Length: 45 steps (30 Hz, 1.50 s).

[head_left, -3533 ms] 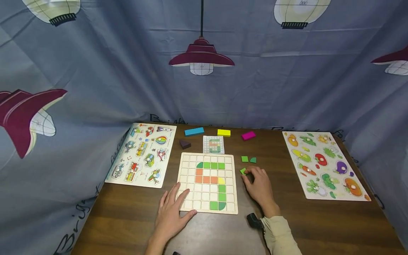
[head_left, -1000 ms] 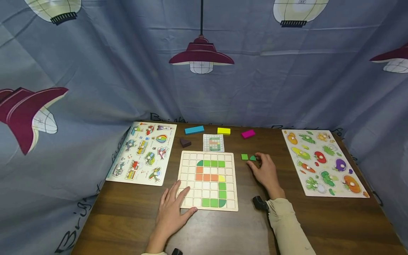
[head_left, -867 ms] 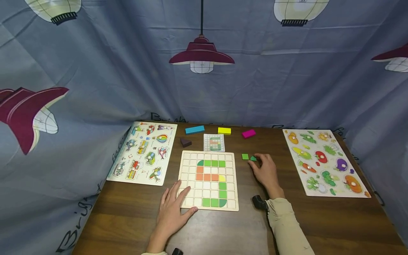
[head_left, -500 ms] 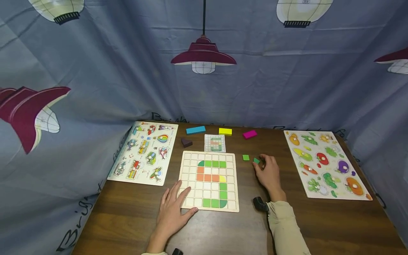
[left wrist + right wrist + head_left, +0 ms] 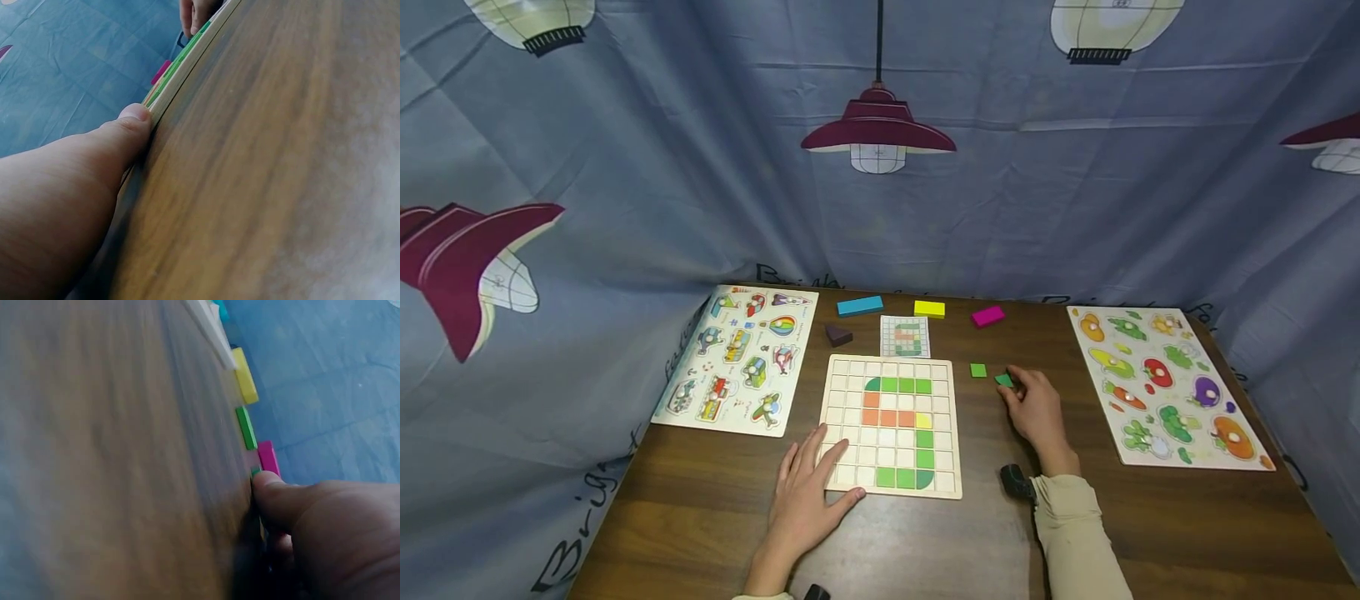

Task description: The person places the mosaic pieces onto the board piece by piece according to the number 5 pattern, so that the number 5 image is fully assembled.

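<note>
My left hand (image 5: 803, 496) lies with fingers spread over the lower left corner of the wooden grid board (image 5: 842, 383), its thumb at the near edge. In the left wrist view that thumb (image 5: 134, 115) touches the board's side. Green, orange and yellow tiles form an S-like figure on the grid. Right of the board, my right hand (image 5: 1033, 408) pinches a dark green quarter-round tile (image 5: 1003, 380) between thumb and fingers, close over the table. A light green square tile (image 5: 977, 370) lies just left of it. The right wrist view shows mostly the thumb (image 5: 272, 487), hiding much of the tile.
A pattern card (image 5: 905, 337) lies behind the board. Blue (image 5: 860, 306), yellow (image 5: 929, 309), magenta (image 5: 988, 316) and dark brown (image 5: 838, 335) blocks stand around it. A vehicle puzzle (image 5: 737, 358) is at left, a vegetable puzzle (image 5: 1165, 387) at right.
A green square beside the board has gone onto its bottom row. My right hand has moved to the quarter-round tile, which has turned and shifted slightly right and nearer. The left hand stays put.
</note>
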Each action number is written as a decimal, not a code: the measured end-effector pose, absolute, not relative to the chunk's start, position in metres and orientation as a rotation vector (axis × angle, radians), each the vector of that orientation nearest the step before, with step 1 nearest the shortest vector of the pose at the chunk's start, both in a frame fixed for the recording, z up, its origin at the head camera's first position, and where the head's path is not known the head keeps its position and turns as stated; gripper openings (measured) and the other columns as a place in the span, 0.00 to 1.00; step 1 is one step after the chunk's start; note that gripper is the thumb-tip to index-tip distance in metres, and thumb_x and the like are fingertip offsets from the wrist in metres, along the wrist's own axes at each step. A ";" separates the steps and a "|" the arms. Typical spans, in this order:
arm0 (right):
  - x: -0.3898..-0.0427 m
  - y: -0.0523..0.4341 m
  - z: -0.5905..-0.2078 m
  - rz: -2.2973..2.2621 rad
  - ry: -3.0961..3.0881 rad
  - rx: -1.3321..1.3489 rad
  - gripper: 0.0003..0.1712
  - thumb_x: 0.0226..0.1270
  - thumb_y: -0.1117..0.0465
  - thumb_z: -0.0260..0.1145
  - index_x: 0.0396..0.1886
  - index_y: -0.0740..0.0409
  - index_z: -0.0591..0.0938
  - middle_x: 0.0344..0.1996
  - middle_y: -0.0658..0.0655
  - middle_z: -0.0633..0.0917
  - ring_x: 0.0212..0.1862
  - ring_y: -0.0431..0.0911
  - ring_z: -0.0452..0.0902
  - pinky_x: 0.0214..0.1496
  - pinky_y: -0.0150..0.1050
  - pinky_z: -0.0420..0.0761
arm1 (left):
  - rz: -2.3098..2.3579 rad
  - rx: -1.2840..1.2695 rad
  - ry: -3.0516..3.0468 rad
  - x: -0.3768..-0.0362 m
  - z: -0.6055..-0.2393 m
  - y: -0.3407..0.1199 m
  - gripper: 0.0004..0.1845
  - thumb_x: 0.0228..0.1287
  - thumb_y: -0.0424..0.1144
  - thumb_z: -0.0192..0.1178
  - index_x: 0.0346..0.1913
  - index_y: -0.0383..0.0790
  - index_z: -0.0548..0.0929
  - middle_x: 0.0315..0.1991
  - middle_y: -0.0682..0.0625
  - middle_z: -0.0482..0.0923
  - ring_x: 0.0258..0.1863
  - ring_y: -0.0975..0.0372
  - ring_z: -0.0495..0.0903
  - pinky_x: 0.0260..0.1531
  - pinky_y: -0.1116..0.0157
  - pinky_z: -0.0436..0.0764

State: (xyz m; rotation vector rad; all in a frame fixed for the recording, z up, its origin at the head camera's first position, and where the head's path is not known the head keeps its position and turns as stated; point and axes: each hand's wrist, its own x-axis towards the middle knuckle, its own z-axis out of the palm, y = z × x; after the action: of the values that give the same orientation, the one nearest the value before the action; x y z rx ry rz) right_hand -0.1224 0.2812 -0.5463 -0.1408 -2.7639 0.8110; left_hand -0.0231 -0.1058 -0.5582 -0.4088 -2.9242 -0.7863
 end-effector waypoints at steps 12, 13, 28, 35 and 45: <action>-0.121 0.280 -0.543 0.726 -2.888 -0.029 0.18 0.75 0.62 0.63 0.58 0.70 0.79 0.49 0.72 0.81 0.54 0.67 0.79 0.55 0.64 0.79 | -0.812 -0.405 -2.935 -0.024 -0.557 -0.106 0.42 0.57 0.69 0.65 0.73 0.57 0.73 0.81 0.45 0.56 0.80 0.50 0.56 0.79 0.48 0.47; -0.119 0.279 -0.543 0.726 -2.881 -0.018 0.18 0.75 0.62 0.62 0.57 0.70 0.78 0.48 0.72 0.80 0.53 0.66 0.78 0.55 0.64 0.79 | -0.812 -0.406 -2.932 -0.024 -0.557 -0.106 0.42 0.57 0.69 0.66 0.73 0.57 0.73 0.81 0.45 0.56 0.80 0.50 0.56 0.79 0.48 0.48; -0.100 0.271 -0.548 0.797 -2.834 0.050 0.22 0.69 0.61 0.69 0.59 0.66 0.79 0.52 0.68 0.79 0.53 0.64 0.79 0.55 0.62 0.79 | -0.814 -0.399 -2.930 -0.024 -0.558 -0.106 0.41 0.57 0.68 0.66 0.72 0.58 0.73 0.81 0.45 0.56 0.80 0.50 0.57 0.78 0.48 0.48; -0.101 0.276 -0.552 0.834 -2.807 0.116 0.21 0.69 0.63 0.69 0.60 0.60 0.83 0.55 0.62 0.84 0.53 0.59 0.82 0.54 0.57 0.82 | -0.804 -0.394 -2.935 -0.025 -0.560 -0.107 0.41 0.57 0.70 0.65 0.73 0.59 0.73 0.81 0.46 0.56 0.80 0.51 0.57 0.79 0.48 0.48; -0.090 0.259 -0.555 0.838 -2.726 0.098 0.15 0.65 0.64 0.73 0.51 0.62 0.84 0.42 0.60 0.84 0.34 0.45 0.74 0.34 0.37 0.75 | -0.800 -0.397 -2.945 -0.025 -0.559 -0.108 0.41 0.58 0.71 0.64 0.73 0.59 0.73 0.81 0.46 0.56 0.80 0.52 0.57 0.79 0.48 0.49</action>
State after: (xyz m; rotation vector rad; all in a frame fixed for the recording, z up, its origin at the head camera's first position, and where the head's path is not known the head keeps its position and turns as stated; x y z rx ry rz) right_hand -0.0898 0.2594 -0.5546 0.0975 -2.7264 0.8378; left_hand -0.0251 -0.1077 -0.5593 -0.3967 -2.9450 -0.7996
